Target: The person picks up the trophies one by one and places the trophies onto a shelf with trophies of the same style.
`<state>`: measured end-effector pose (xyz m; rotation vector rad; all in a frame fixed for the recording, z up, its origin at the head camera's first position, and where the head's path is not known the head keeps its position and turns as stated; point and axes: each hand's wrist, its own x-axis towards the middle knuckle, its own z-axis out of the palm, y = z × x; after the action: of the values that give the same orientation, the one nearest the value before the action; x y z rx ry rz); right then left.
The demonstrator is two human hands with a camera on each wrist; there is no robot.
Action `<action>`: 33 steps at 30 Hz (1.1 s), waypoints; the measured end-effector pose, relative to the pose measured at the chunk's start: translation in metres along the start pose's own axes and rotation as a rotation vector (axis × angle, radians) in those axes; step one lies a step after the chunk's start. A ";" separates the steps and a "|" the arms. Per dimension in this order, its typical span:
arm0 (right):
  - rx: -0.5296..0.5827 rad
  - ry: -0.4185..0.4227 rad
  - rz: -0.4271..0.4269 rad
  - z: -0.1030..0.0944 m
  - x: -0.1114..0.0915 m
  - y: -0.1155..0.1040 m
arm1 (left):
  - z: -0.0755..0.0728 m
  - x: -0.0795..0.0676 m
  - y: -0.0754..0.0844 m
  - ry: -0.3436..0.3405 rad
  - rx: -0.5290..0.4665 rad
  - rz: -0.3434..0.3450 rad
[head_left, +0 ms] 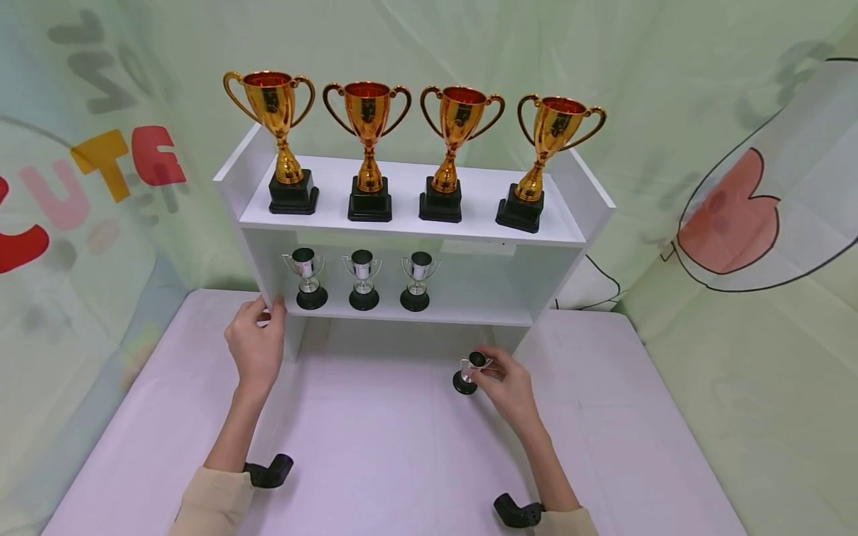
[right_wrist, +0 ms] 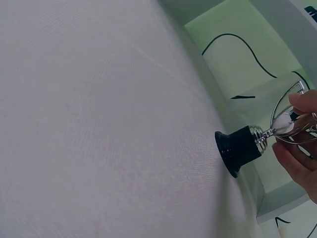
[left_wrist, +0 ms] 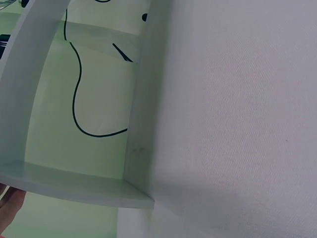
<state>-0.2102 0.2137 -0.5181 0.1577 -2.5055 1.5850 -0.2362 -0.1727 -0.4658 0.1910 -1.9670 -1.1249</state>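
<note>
My right hand pinches a small silver trophy by its cup, in front of the shelf's lower right part. In the right wrist view its round black base points away from the fingers. My left hand touches the left side panel of the white shelf, and only its fingertips show in the left wrist view. On the middle board stand three like silver trophies, the left one, the centre one and the right one.
Several large gold trophies with black bases, one of them at the far left, line the top board. The shelf stands on a table with a pale cloth. Printed curtains hang around, and a black cable runs behind at right.
</note>
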 end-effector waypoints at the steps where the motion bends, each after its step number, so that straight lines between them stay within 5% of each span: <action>1: -0.004 0.001 0.002 0.000 -0.001 -0.001 | 0.000 0.000 0.000 0.001 0.001 -0.001; 11: -0.012 -0.014 0.028 -0.002 -0.010 -0.034 | 0.001 0.000 -0.001 0.001 -0.004 -0.013; 20: -0.013 0.008 -0.010 -0.003 -0.011 -0.012 | 0.000 0.000 0.001 0.003 -0.006 -0.022; 33: -0.013 0.025 -0.058 -0.009 -0.020 -0.022 | 0.000 -0.001 0.002 -0.004 -0.007 -0.015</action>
<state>-0.1855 0.2122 -0.4986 0.2057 -2.4682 1.5383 -0.2351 -0.1711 -0.4649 0.2004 -1.9681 -1.1420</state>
